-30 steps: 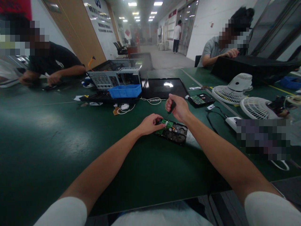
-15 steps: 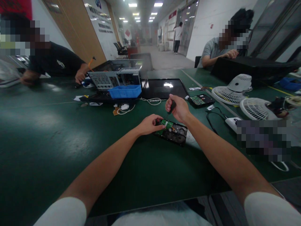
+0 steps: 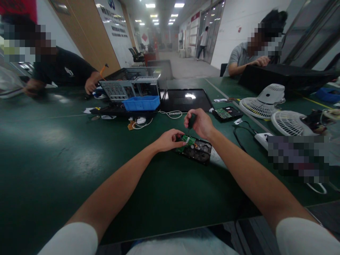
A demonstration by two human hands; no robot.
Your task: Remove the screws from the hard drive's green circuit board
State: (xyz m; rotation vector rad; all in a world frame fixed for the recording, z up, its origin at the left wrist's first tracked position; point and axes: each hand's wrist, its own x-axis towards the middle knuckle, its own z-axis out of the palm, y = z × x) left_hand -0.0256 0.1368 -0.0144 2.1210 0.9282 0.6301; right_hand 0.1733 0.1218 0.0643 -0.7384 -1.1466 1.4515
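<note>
A black hard drive (image 3: 199, 150) with a small green circuit board (image 3: 189, 140) on its left part lies flat on the green table. My left hand (image 3: 170, 139) is closed on its left end, with the thumb along the board's near side and the fingers at the far side. In my right hand (image 3: 201, 123) is a screwdriver (image 3: 191, 121) with a dark handle, held upright in a fist-like grip. Its thin shaft points down to the board. Whether the tip sits in a screw is too small to tell.
Farther back are a blue tray (image 3: 142, 103), an open computer case (image 3: 127, 88) and a black panel (image 3: 186, 101). To the right lie another drive (image 3: 227, 113), white fan parts (image 3: 261, 102) and a power strip (image 3: 264, 139). Two co-workers sit across the table.
My right hand has shifted slightly left and down, and its wrist and fingers have turned on the screwdriver handle. My left hand and the hard drive have stayed in place.
</note>
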